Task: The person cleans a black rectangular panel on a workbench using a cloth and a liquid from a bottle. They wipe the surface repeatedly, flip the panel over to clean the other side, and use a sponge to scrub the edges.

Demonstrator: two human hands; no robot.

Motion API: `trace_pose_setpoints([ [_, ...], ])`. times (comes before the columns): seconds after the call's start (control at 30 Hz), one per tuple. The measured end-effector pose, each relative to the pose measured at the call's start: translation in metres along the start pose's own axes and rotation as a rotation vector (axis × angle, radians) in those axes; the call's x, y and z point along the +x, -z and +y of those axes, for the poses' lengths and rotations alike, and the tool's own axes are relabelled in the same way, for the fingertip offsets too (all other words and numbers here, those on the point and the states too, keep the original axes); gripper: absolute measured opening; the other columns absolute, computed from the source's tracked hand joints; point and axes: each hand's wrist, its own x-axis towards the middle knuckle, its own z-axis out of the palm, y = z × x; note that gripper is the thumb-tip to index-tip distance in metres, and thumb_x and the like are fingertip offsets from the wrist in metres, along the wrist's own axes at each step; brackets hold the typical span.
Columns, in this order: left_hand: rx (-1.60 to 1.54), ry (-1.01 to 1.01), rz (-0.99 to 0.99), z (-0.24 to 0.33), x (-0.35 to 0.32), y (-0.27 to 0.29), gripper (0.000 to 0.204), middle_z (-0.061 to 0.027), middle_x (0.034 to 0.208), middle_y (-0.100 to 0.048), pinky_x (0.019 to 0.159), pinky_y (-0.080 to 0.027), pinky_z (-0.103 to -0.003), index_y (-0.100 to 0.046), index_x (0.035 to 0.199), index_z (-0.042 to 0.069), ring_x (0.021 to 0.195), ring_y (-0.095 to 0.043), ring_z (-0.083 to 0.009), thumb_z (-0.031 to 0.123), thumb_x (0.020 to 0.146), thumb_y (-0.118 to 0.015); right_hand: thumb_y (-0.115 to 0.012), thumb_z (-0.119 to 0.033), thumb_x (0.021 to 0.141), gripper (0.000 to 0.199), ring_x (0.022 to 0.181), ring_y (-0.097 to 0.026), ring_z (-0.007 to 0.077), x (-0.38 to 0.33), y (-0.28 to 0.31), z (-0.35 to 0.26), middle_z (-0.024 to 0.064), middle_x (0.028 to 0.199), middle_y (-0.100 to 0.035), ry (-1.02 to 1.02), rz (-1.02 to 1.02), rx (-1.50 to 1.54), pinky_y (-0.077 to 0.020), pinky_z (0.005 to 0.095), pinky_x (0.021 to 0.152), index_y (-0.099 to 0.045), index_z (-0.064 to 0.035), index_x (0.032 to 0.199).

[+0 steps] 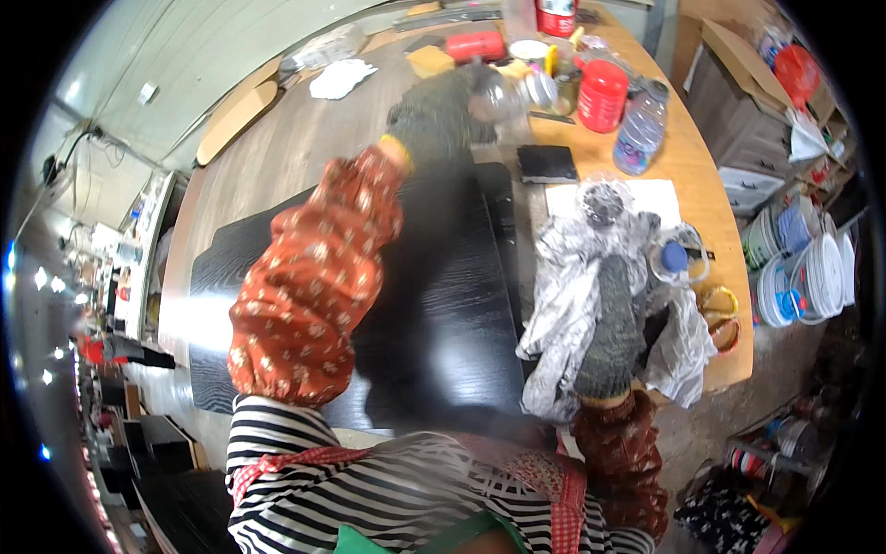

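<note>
While one worktable (305, 152) is filling most of the view, at least two black wood-grain panels (466, 337) are lying overlapped on its near side. One crumpled sheet (558, 305) is spreading over the table's right part, and two hands in dark grey knitted gloves are working above the tabletop. One label-bearing transparent bottle (641, 129) is standing at right; three red containers (602, 97) are occupying the far end, one of them lying on its side. One clear capped container (503, 100) is tilting beside them, and one black square block (546, 163) is resting nearer.

The panels are showing fine ridged grain and reflecting a bright glare at left. The sheet is appearing silvery white, wrinkled and smudged grey. The left hand (436, 118), blurred, is meeting the clear container beyond the panels; whether it is gripping cannot be told. The right hand (609, 328) is resting on the sheet, its grip likewise indeterminable.
</note>
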Motion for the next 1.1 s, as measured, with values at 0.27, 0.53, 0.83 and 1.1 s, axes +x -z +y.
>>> trace_pose_setpoints([
  [0.27, -0.370, 0.540, 0.316, -0.137, 0.058, -0.047, 0.085, -0.0184, 0.118, -0.065, 0.089, -0.052, -0.039, -0.050, 0.135, 0.006, 0.107, -0.064, -0.0308, 0.033, 0.062, -0.085, -0.061, -0.020, 0.095, 0.052, 0.117, -0.055, 0.0311, -0.033, 0.004, 0.018, 0.0198, 0.137, -0.049, 0.055, -0.028, -0.047, -0.0438, 0.0466, 0.102, -0.043, 0.0009, 0.139],
  [0.53, -0.506, 0.732, 0.092, -0.215, 0.030, -0.090, 0.067, -0.0132, 0.114, -0.066, 0.093, -0.049, -0.036, -0.055, 0.127, 0.000, 0.105, -0.064, -0.0247, 0.028, 0.073, -0.083, -0.066, -0.005, 0.085, 0.059, 0.111, -0.058, 0.0245, -0.060, -0.099, 0.023, 0.0172, 0.131, -0.054, 0.743, -0.019, -1.439, -0.0471, 0.0343, 0.096, -0.045, 0.0026, 0.139],
  [0.83, 0.037, 0.351, -0.137, -0.168, -0.096, -0.028, 0.045, -0.0186, 0.106, -0.069, 0.093, -0.048, -0.045, -0.067, 0.115, 0.008, 0.104, -0.063, -0.0367, 0.047, 0.097, -0.052, -0.070, -0.030, 0.083, 0.054, 0.113, -0.056, 0.0348, -0.052, -0.111, 0.075, 0.0168, 0.123, -0.056, 0.782, -0.702, -2.272, -0.0472, 0.0445, 0.093, -0.055, -0.0070, 0.130],
  [1.1, 0.185, 0.404, -0.116, -0.142, -0.106, -0.040, 0.041, -0.0173, 0.101, -0.069, 0.088, -0.046, -0.050, -0.066, 0.107, 0.010, 0.098, -0.063, -0.0386, 0.045, 0.096, -0.049, -0.062, -0.042, 0.091, 0.068, 0.138, -0.038, 0.0350, 0.096, -0.151, 0.111, 0.0211, 0.142, -0.047, 0.668, -0.714, -2.304, -0.0316, 0.0455, 0.113, -0.041, -0.0038, 0.144],
])
